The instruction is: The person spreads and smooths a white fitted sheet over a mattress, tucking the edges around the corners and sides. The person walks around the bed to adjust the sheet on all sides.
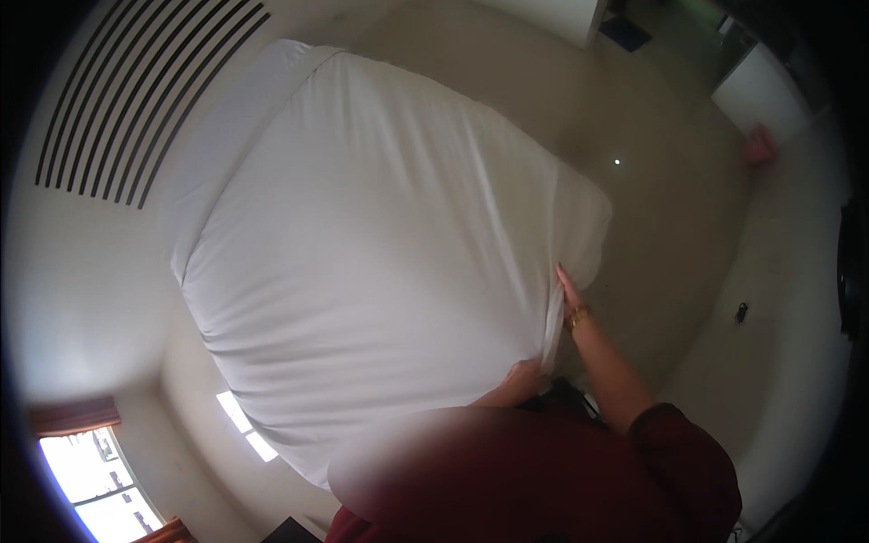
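White sheet (362,235), both hands gripping corner

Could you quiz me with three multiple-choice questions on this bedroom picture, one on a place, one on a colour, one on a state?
1. Where are the hands at work?
A. at the bed's near right edge
B. at the window
C. on the floor

2. What colour is the sheet?
A. blue
B. white
C. striped green

3. What is the left hand doing?
A. hanging free
B. holding a cup
C. gripping the sheet

Answers: 1 A, both hands meet the mattress edge there. 2 B, the whole cloth is plain white. 3 C, its fingers close on bunched fabric, while the right hand lies flat against the sheet's side.
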The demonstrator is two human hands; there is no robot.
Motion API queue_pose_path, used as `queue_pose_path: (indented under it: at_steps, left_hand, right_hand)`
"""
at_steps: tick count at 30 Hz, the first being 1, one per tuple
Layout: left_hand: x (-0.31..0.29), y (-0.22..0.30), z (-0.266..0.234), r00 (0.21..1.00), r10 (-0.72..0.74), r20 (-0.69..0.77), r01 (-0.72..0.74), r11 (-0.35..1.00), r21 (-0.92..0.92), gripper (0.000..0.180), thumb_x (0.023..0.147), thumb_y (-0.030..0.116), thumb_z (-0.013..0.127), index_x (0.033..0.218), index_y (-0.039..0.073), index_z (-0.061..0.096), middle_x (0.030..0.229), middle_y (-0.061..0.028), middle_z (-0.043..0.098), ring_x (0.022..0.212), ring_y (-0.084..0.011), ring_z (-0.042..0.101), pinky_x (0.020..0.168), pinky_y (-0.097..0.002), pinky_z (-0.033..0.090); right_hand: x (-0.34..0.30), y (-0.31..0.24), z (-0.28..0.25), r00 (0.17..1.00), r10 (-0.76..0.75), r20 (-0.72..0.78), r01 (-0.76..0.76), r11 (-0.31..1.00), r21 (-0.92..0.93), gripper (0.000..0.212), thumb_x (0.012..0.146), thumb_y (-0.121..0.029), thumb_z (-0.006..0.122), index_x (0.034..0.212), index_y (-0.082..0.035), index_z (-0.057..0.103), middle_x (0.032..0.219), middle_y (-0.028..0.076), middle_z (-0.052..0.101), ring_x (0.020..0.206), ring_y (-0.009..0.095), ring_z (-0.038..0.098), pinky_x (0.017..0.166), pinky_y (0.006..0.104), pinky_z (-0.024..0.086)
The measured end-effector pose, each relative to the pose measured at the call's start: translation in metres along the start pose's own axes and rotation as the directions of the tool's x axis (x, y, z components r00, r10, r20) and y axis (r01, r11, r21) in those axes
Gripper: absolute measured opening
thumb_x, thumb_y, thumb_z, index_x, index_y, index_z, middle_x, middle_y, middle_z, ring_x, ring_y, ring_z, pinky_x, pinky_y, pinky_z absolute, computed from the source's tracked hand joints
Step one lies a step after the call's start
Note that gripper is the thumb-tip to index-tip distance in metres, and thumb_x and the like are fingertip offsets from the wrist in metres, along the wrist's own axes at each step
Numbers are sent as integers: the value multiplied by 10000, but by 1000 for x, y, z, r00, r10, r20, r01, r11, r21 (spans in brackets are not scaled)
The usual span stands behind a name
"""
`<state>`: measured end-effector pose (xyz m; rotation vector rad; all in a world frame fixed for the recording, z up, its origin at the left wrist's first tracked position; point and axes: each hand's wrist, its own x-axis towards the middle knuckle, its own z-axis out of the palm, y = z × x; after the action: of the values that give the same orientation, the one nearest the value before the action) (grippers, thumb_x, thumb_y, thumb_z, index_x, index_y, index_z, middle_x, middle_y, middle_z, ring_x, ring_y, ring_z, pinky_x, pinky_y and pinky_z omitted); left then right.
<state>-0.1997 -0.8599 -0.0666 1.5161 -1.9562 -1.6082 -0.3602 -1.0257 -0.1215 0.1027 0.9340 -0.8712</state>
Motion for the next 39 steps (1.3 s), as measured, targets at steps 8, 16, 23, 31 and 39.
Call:
queue_pose_path:
  at_steps: [8,16,23,31,39]
  left_hand:
    - [109,67,-19,855,69,-514,122,937,328,455,753,174,650,1147,18,484,1087,-201,575,1065,-392,527,857,-487,421]
    - [183,39,13,977,-138,-162,152,985,79,280,763,111,583,1038,71,550,991,-167,628,951,-343,594,850,-479,415]
    - [220,52,-32,900,-136,-415,220,962,163,476,760,364,701,1164,153,563,1224,-100,516,1144,-321,458,903,-526,361]
    - [362,23,-59,711,-454,-537,630,750,201,857,653,506,755,1396,356,354,1529,-135,38,1347,-524,-3,1000,-725,84]
    - [364,13,-48,713,-509,-481,667,704,243,977,614,605,735,1434,333,279,1517,-198,-63,1332,-550,-109,974,-756,59]
  right_hand:
    - [-4,-79,-62,996,-8,-85,6,1000,-23,331,877,-183,615,1122,30,550,1061,109,625,965,244,600,899,380,475]
    - [85,-164,-35,985,-101,-137,94,994,-59,429,846,-294,659,1157,-20,549,1120,102,601,1027,236,573,929,394,458]
    - [121,-332,-181,739,-267,-619,235,963,-134,526,863,-344,622,1208,38,512,1225,160,565,1026,257,594,875,387,490]
    - [202,-328,-247,594,71,-801,-775,-219,-593,503,827,-361,654,1175,-6,576,1262,180,547,1105,281,570,892,402,480]
    - [304,-259,-40,914,-211,348,378,124,-918,457,883,-443,538,1078,-36,610,896,162,668,816,314,651,742,401,488]
